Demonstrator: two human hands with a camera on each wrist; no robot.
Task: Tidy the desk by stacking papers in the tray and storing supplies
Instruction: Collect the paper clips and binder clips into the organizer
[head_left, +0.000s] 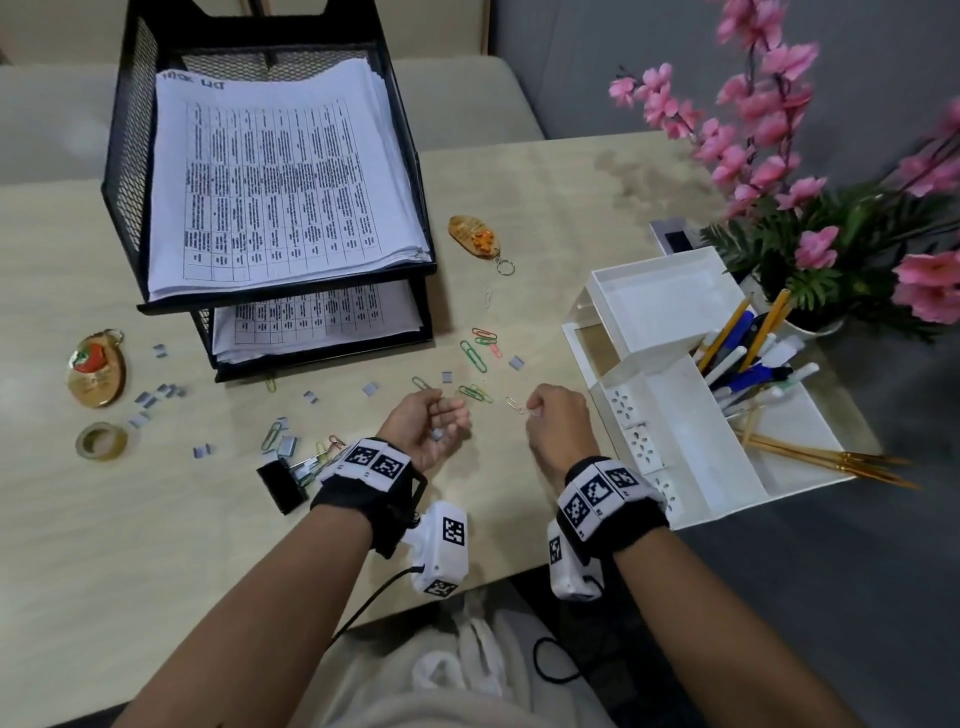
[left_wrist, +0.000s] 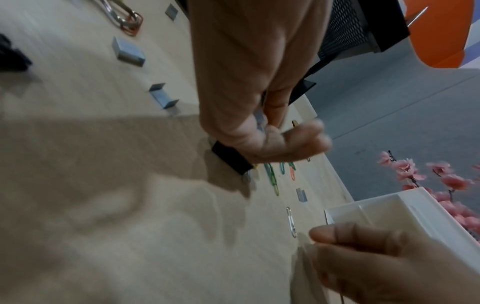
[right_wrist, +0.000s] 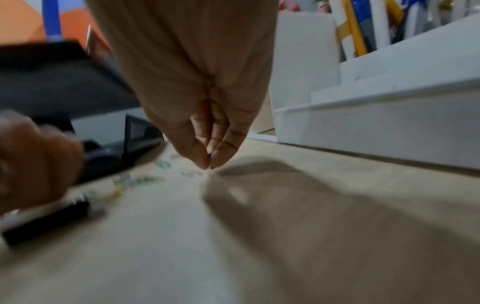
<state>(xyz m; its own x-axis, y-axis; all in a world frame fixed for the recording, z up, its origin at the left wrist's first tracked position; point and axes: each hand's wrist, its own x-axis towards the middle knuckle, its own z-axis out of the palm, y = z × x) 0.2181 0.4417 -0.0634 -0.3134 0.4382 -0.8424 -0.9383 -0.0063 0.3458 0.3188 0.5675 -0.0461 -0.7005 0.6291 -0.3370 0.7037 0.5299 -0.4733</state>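
Head view: the black mesh tray (head_left: 130, 156) has two tiers, each holding a stack of printed papers (head_left: 275, 182); the tables on them are too small to read, and handwriting at the top sheet's edge is not legible; square coded markers ring both wristbands. The left hand (head_left: 428, 423) is palm up over the tabletop (head_left: 156, 545), fingers (left_wrist: 306, 139) curled around a small grey staple block (head_left: 437, 434); the right hand (head_left: 558, 415) has its fingers (right_wrist: 200, 152) pinched together at a paper clip (head_left: 519, 406) on the tabletop, just left of the white organiser (head_left: 675, 415). Coloured clips (head_left: 480, 345) and grey staple blocks (head_left: 156, 395) lie scattered, too many and too small to count surely; two keychains (head_left: 475, 236) (head_left: 96, 371), one tape roll (head_left: 101, 440) and one black binder clip (head_left: 280, 486) lie among them. Pens and pencils (head_left: 748, 353) stand in the organiser; pink flowers (head_left: 779, 130) stand behind it.
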